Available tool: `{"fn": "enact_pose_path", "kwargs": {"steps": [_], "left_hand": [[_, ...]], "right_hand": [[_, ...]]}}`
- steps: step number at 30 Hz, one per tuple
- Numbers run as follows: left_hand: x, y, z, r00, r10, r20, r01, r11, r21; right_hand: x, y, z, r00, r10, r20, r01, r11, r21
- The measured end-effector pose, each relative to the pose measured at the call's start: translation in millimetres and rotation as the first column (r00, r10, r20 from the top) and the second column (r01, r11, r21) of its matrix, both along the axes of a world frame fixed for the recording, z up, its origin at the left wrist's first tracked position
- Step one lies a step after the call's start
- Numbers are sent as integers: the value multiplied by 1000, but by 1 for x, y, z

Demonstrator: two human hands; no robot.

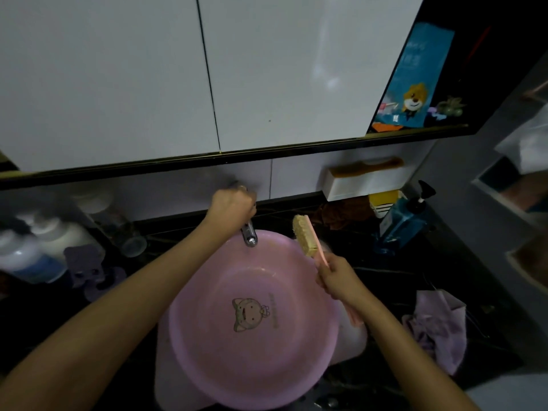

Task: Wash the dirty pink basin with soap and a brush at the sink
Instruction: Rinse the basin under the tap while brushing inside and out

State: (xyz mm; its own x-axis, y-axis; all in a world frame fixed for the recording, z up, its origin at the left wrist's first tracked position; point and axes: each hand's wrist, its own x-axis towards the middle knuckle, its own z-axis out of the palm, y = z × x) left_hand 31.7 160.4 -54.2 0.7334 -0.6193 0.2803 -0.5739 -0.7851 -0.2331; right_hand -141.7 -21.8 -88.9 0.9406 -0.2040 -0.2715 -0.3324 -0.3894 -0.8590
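Observation:
The pink basin (207, 336) with a cartoon cat on its bottom sits in the white sink (354, 336), under the chrome tap spout (249, 234). My left hand (232, 204) is curled round the tap's handle at the back. My right hand (335, 275) grips the pink handle of a scrub brush (305, 235). The brush is held above the basin's right rim, its pale bristles facing left. No water shows at the spout.
Bottles (38, 241) and a purple holder (89, 268) crowd the dark counter on the left. A blue pump bottle (406, 218) and a white box with a comb (364, 179) stand at the back right. A lilac cloth (439, 324) lies right of the sink. A mirror cabinet hangs overhead.

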Motion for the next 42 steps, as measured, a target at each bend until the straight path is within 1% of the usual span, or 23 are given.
{"fn": "enact_pose_path", "kwargs": {"steps": [3, 5, 7, 10, 14, 18, 22, 25, 27, 34, 38, 42], "left_hand": [[0, 5, 1, 998, -58, 22, 58, 998, 30], [2, 9, 0, 995, -100, 12, 99, 994, 34], [4, 13, -2, 993, -119, 14, 118, 993, 30], [9, 20, -4, 985, -162, 56, 162, 987, 11], [11, 28, 0, 968, -229, 104, 231, 973, -11], [14, 30, 4, 956, -261, 132, 266, 964, -20], [18, 31, 9, 951, -272, 150, 285, 956, -72], [18, 31, 8, 948, -273, 165, 292, 950, -107], [19, 30, 6, 948, -266, 175, 288, 950, -120], [18, 29, -4, 960, -206, 187, 224, 971, -79], [15, 29, -1, 956, -207, 209, 226, 972, -69], [13, 29, 0, 961, -201, 189, 218, 973, -71]], "right_hand": [[0, 1, -4, 1000, -4, -16, 5, 1000, 25], [1, 0, -5, 1000, -10, -26, 11, 1000, 27], [3, -2, -5, 999, -19, -31, 19, 1000, 11], [3, -4, -6, 999, -25, -41, 25, 1000, -7], [3, -5, -7, 998, -23, -60, 23, 1000, -5], [4, -4, -7, 997, -27, -74, 27, 1000, -2], [6, 2, -4, 996, -22, -83, 24, 1000, 20], [10, 6, -7, 992, -3, -124, -2, 999, -44], [12, 9, -7, 988, 19, -154, -27, 998, -53], [10, 19, -8, 972, 68, -225, -79, 996, -38], [7, 23, -10, 966, 79, -245, -89, 995, -33], [6, 26, -12, 959, 70, -274, -79, 997, -23]]}}
